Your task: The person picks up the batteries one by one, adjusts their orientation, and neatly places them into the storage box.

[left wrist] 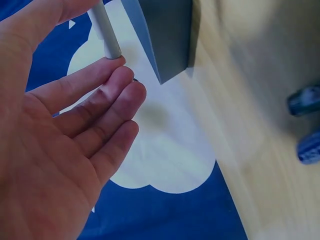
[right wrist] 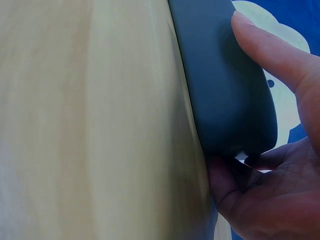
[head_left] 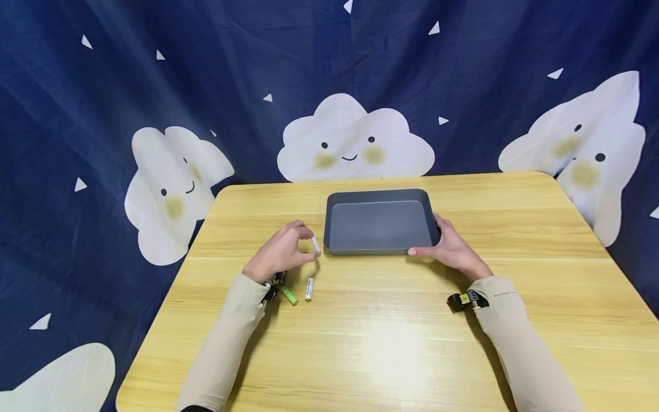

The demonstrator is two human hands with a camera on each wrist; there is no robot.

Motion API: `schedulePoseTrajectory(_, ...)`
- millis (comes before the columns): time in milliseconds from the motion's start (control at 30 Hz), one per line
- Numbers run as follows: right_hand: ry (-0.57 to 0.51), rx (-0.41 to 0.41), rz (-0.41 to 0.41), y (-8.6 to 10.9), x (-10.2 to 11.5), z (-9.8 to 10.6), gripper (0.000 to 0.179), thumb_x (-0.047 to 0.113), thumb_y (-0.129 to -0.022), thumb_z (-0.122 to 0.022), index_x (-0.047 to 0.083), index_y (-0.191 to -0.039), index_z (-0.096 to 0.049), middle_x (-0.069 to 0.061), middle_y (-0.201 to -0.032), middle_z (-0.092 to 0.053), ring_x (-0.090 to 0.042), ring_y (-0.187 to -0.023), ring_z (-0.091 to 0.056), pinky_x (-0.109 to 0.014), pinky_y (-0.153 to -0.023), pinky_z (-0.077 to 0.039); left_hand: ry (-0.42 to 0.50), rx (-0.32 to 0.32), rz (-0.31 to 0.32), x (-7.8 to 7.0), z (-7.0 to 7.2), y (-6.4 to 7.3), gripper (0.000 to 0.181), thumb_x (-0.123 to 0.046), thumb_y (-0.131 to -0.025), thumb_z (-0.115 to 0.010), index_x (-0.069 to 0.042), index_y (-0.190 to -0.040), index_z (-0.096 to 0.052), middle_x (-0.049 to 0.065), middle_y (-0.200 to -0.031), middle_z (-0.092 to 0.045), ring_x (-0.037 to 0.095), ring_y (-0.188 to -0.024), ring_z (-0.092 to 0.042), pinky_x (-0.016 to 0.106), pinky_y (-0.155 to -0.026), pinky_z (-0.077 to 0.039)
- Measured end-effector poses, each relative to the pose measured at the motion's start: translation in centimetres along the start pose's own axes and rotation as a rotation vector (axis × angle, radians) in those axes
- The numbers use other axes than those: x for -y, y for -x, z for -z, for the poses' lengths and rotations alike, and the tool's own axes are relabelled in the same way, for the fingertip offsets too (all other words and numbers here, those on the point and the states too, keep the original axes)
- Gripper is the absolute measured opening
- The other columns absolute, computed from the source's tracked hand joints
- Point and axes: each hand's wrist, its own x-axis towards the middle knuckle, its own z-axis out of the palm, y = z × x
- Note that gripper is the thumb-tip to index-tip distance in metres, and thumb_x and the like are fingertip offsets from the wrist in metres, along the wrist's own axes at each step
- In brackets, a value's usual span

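Observation:
My left hand [head_left: 284, 250] pinches a white cylindrical battery [head_left: 316, 244] between thumb and fingertip, just off the tray's left side. The left wrist view shows the battery [left wrist: 106, 32] held by its ends, other fingers loosely bent. A dark grey rectangular tray [head_left: 381, 226] lies on the table with nothing inside. At its front right corner my right hand [head_left: 455, 249] grips it, thumb at the front rim and fingers round the right side. Below the left hand lie a white battery [head_left: 309, 289] and a green battery [head_left: 289, 295].
Dark blue batteries [head_left: 280, 277] sit beside the left wrist, partly hidden by it; two dark battery ends [left wrist: 309, 147] show in the left wrist view. The light wooden table [head_left: 391, 320] meets a blue curtain [head_left: 231, 68] with cloud prints behind its far edge.

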Motion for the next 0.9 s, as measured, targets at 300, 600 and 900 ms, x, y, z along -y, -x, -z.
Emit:
schedulePoseTrajectory(300,0.001,0.002,0.005,-0.1,-0.1,0.0,0.126,0.04,-0.077,-0.092,0.007,-0.167,-0.009,-0.031,-0.164,-0.025,-0.047,-0.15,-0.032,-0.066,-0.123,-0.025,-0.034,-0.004,-0.032,-0.5,0.7,-2.3,0.042,-0.031,-0.089,-0.079,-0.001,-0.118,-0.074,0.012,-0.119,-0.069,0.027,-0.113,-0.067,0.039,-0.101,-0.056)
schedulePoseTrajectory(600,-0.007,0.006,0.007,0.0,0.0,0.0,0.127,0.041,-0.076,-0.092,0.007,-0.167,-0.009,-0.032,-0.164,-0.024,-0.047,-0.149,-0.032,-0.066,-0.123,-0.025,-0.058,-0.006,-0.026,-0.1,1.2,-4.0,0.046,-0.033,-0.088,-0.079,0.001,-0.12,-0.073,0.012,-0.12,-0.068,0.026,-0.113,-0.065,0.04,-0.103,-0.054)
schedulePoseTrajectory(900,-0.004,0.001,0.004,0.0,0.0,0.0,0.127,0.041,-0.077,-0.091,0.008,-0.167,-0.008,-0.032,-0.163,-0.025,-0.049,-0.148,-0.033,-0.067,-0.122,-0.025,-0.104,0.014,-0.05,0.1,1.9,-6.2,0.044,-0.032,-0.088,-0.078,0.0,-0.119,-0.074,0.011,-0.12,-0.067,0.027,-0.109,-0.064,0.039,-0.102,-0.054)
